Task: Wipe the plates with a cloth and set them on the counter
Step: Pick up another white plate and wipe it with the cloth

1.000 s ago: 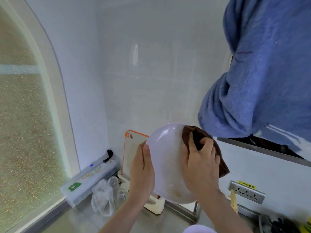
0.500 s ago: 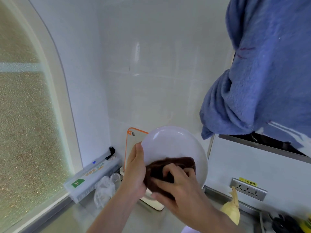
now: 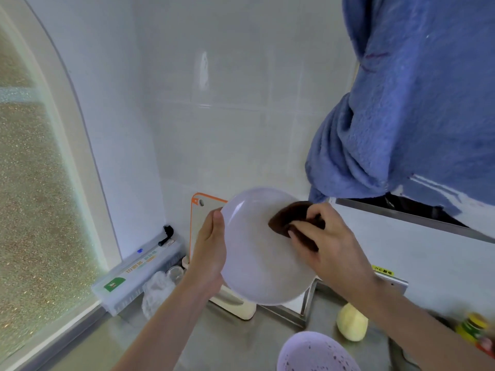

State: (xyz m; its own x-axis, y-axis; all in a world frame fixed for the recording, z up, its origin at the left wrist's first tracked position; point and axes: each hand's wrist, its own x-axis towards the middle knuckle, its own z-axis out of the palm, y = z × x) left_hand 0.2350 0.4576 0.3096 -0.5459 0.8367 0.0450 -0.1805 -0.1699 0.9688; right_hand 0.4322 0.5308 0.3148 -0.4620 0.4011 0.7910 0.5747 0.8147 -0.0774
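Plate (image 3: pixel 257 253), white and glossy, is held up in the air in front of the tiled wall, tilted so its hollow face turns toward the camera, well above the grey surface (image 3: pixel 227 341). From the head view it looks rigid and fairly light, but smooth enough to slide if damp and likely to chip or break if dropped, so the rim is the sensible place to take hold. The left hand (image 3: pixel 209 253) does just that: its grip is clamped on the plate's left edge, thumb lying along the front of the rim, the other fingers hidden behind. The right hand (image 3: pixel 325 242) comes in from the lower right with the wrist bent, its grip bunched around a dark brown cloth (image 3: pixel 288 216) and pressing it against the plate's upper right. The cloth is soft and crumples under the fingers. A second, speckled lilac dish (image 3: pixel 316 352) shows at the bottom edge.
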